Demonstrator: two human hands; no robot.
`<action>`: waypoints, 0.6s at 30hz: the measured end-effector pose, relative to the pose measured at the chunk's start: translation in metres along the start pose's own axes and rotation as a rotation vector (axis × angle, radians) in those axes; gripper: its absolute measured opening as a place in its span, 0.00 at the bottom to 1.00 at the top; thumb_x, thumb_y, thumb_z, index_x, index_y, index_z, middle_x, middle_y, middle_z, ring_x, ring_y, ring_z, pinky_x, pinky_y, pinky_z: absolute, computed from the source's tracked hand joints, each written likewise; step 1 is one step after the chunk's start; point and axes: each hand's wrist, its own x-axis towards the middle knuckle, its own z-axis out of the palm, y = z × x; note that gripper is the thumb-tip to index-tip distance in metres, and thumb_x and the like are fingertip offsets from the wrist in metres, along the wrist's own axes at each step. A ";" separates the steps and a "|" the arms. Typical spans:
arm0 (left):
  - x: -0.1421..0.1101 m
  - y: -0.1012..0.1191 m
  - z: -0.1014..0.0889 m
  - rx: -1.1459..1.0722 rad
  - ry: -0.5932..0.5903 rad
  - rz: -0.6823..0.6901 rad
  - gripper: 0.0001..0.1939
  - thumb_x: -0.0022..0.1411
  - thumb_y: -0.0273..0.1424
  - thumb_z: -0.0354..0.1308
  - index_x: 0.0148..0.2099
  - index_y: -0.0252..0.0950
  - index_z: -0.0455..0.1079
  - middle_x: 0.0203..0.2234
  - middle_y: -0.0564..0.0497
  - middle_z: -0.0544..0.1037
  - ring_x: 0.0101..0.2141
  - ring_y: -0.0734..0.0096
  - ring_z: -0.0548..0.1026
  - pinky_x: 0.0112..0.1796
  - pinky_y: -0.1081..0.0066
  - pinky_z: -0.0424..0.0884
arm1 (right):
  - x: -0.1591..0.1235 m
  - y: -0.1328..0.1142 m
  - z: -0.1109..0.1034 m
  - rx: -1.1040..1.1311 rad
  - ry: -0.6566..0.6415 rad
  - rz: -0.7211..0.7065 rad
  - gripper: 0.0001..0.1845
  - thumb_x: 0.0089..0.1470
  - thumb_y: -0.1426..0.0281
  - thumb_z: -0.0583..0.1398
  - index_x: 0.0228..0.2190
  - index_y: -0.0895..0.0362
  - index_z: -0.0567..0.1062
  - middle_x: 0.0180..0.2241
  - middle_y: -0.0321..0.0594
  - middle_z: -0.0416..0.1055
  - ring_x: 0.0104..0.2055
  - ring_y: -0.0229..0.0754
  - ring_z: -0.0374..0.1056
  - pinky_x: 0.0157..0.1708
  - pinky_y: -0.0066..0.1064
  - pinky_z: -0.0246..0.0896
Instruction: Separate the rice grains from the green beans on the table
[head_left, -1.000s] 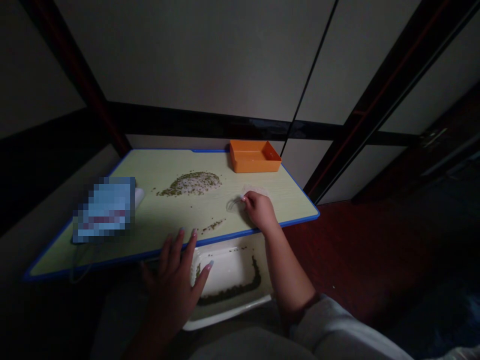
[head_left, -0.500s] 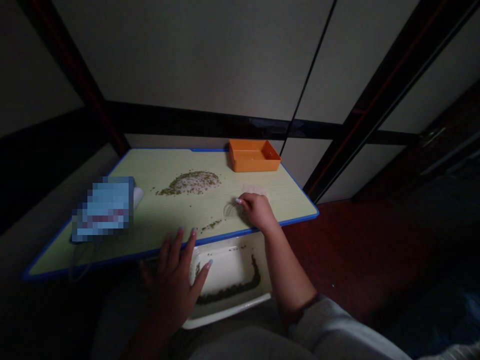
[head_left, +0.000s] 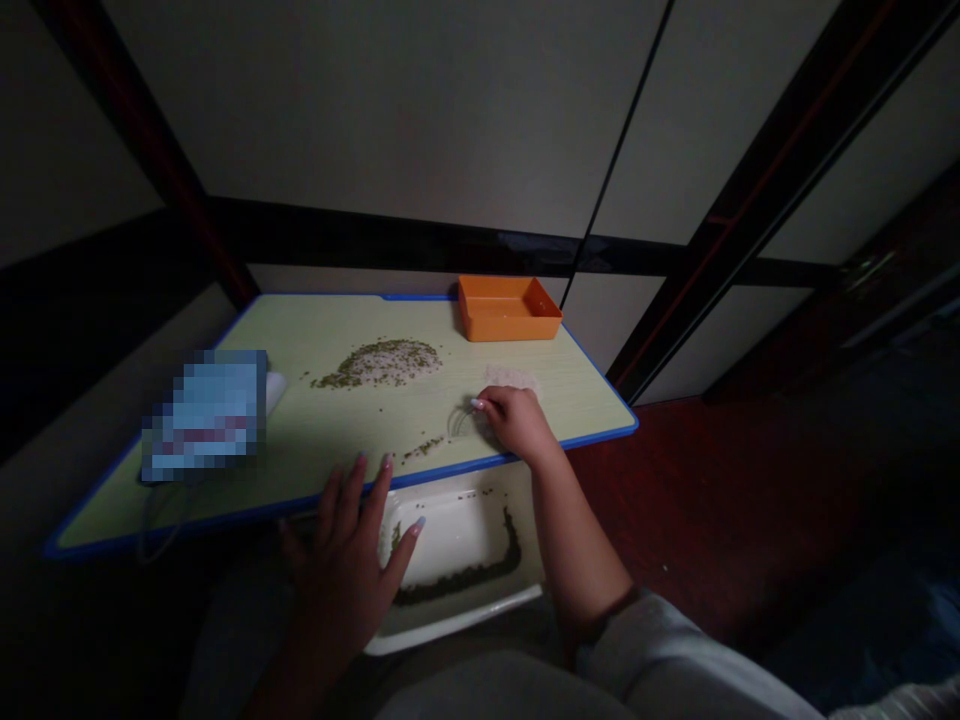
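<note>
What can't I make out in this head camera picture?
In the head view:
Clear curved item in the right hand: held end, covered by that hand.
White rectangular basin: left side, partly behind the left hand.
Light-blue object with a reddish band: details blurred by pixelation.
Green-and-whitish grain heap: grains too small to count.

A clear, curved piece (head_left: 459,420), its full form too faint to make out, is pinched at the fingertips of the right hand (head_left: 517,422), low over the pale surface (head_left: 589,405). Left of it lies a low, spread heap (head_left: 390,362) of green and whitish grains mixed together, greener toward its left end. A thin strip of mostly green grains (head_left: 424,447) lies near the front edge, and a flat patch of pale grains (head_left: 511,376) lies just beyond the right hand.
</note>
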 end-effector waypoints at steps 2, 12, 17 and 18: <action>0.000 0.000 0.000 -0.007 0.001 0.003 0.31 0.69 0.44 0.38 0.70 0.42 0.48 0.70 0.42 0.52 0.70 0.49 0.46 0.60 0.29 0.44 | 0.000 0.001 0.000 0.008 0.000 -0.001 0.12 0.63 0.68 0.55 0.36 0.56 0.79 0.35 0.42 0.80 0.38 0.41 0.72 0.39 0.28 0.54; 0.001 -0.001 0.002 -0.001 0.008 0.007 0.31 0.68 0.43 0.40 0.70 0.43 0.49 0.70 0.43 0.52 0.69 0.50 0.47 0.61 0.29 0.42 | -0.003 0.006 0.000 0.181 0.023 -0.076 0.12 0.62 0.71 0.56 0.30 0.57 0.77 0.27 0.36 0.76 0.29 0.36 0.66 0.34 0.25 0.52; 0.001 0.001 -0.002 -0.015 -0.010 -0.010 0.30 0.69 0.44 0.39 0.70 0.42 0.49 0.70 0.43 0.52 0.70 0.50 0.46 0.61 0.29 0.42 | -0.004 0.002 -0.002 0.058 -0.008 -0.027 0.11 0.62 0.71 0.56 0.31 0.58 0.78 0.28 0.38 0.77 0.30 0.37 0.66 0.33 0.26 0.50; 0.001 0.002 -0.002 -0.020 -0.013 -0.015 0.30 0.69 0.44 0.39 0.70 0.42 0.49 0.70 0.43 0.52 0.70 0.50 0.46 0.61 0.30 0.42 | -0.004 0.002 -0.002 0.042 -0.005 -0.018 0.12 0.62 0.70 0.55 0.32 0.57 0.78 0.29 0.39 0.77 0.31 0.38 0.67 0.34 0.26 0.50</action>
